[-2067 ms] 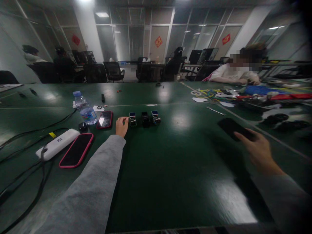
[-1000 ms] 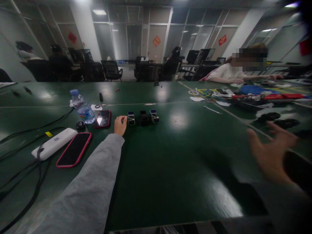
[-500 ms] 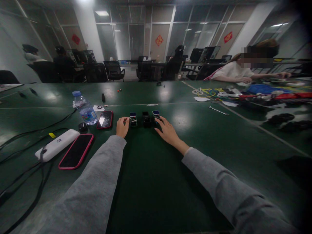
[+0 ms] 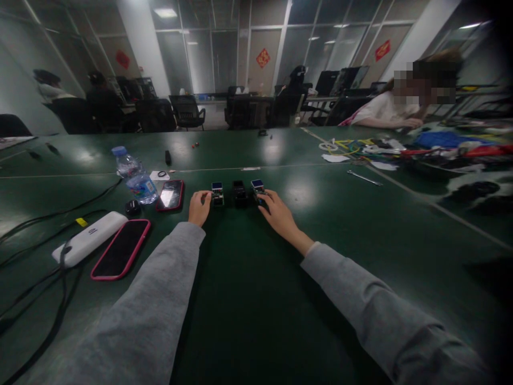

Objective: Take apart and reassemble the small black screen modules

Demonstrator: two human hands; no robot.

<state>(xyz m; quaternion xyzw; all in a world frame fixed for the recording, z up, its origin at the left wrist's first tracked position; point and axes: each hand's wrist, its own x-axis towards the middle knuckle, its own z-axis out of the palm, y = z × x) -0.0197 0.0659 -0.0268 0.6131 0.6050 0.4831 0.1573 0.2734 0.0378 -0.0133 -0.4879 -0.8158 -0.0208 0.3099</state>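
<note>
Resting narrowly cupped mid-frame, grip unclear, our left hand and right hand adjoin small devices, probably light, stiff, fragile, which we'd hold by the edges.

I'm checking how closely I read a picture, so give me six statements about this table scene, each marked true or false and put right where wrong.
1. Three small devices sit in a row on the green table. True.
2. The left hand is beside the leftmost device. True.
3. The right hand is at the middle device. False: it is at the rightmost device.
4. The plastic bottle has a red cap. False: its cap is blue.
5. A wrench-like metal tool lies to the right of both hands. True.
6. The nearer pink-edged phone lies to the right of both hands. False: it lies to the left of both.
</note>
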